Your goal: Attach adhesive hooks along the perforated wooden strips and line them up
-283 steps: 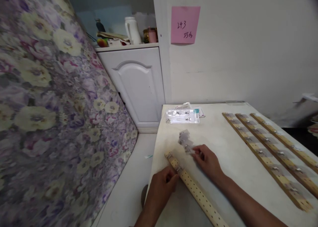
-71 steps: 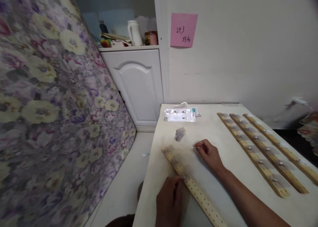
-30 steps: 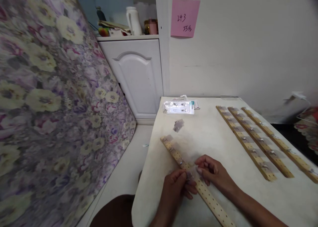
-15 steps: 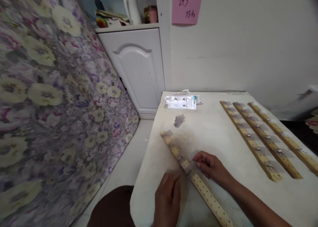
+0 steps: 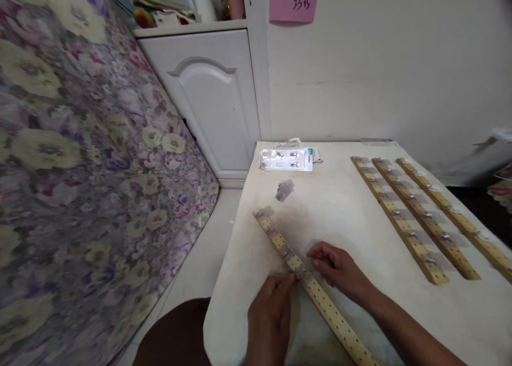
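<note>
A long wooden strip with rows of small holes (image 5: 320, 302) lies diagonally on the white table (image 5: 352, 216). Small clear hooks with metal parts sit along its upper end. My left hand (image 5: 270, 318) rests against the strip's left side, fingers curled, fingertips at a small clear hook (image 5: 301, 274) on the strip. My right hand (image 5: 336, 267) lies just right of the same spot, fingers curled near the hook. Whether either hand grips the hook is hard to make out.
Three more wooden strips (image 5: 416, 216) with hooks lie side by side at the right. A clear blister pack (image 5: 286, 159) and a loose clear hook piece (image 5: 284, 191) lie at the table's far left. A flowered mattress (image 5: 80, 158) leans at the left beside a white cabinet (image 5: 212, 94).
The view has tilted down. Over the last seconds both hands worked down the strip, adding hooks; my left hand has come back up to the hook my right hand stays beside.
</note>
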Action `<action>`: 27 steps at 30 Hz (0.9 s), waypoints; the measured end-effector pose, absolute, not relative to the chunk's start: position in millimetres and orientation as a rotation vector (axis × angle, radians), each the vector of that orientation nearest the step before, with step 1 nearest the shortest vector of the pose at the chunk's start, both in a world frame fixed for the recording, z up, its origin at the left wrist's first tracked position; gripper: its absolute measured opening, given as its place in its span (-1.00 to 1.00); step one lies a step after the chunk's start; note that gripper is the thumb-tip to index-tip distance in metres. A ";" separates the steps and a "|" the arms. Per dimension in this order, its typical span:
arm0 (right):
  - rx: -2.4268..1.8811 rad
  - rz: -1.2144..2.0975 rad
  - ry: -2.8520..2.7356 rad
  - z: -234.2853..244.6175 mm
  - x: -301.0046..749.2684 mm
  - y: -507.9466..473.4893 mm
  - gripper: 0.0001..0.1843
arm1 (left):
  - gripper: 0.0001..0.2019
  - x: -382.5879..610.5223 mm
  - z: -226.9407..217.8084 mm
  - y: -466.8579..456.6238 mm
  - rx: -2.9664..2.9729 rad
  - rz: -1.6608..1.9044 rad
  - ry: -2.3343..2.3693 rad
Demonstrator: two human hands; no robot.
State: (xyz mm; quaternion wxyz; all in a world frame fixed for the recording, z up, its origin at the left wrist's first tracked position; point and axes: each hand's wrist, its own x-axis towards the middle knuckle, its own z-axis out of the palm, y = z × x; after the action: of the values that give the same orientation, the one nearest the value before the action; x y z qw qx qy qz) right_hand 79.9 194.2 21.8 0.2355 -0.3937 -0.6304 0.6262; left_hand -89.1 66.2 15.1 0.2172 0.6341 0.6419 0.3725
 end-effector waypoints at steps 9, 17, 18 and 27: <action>-1.094 1.652 -1.809 22.2 81.1 194.1 -0.95 | -0.58 -89.0 22.6 70.0 1.818 0.981 1.846; -1.117 1.618 -1.817 23.1 80.8 192.3 -0.94 | -0.55 -88.4 18.7 69.7 1.866 0.970 1.866; -1.119 1.602 -1.829 23.0 81.0 192.1 -0.94 | -0.54 -88.3 18.6 69.6 1.875 0.961 1.872; -1.128 1.541 -1.866 24.8 81.0 192.6 -0.94 | -0.59 -87.1 24.4 69.0 1.848 0.904 1.909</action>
State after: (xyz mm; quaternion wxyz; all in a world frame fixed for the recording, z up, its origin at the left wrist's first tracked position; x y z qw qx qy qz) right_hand 81.0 192.6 24.8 0.2335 -0.4109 -0.6795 0.5612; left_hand -87.1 69.0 24.4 0.1668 0.6494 0.6706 0.3176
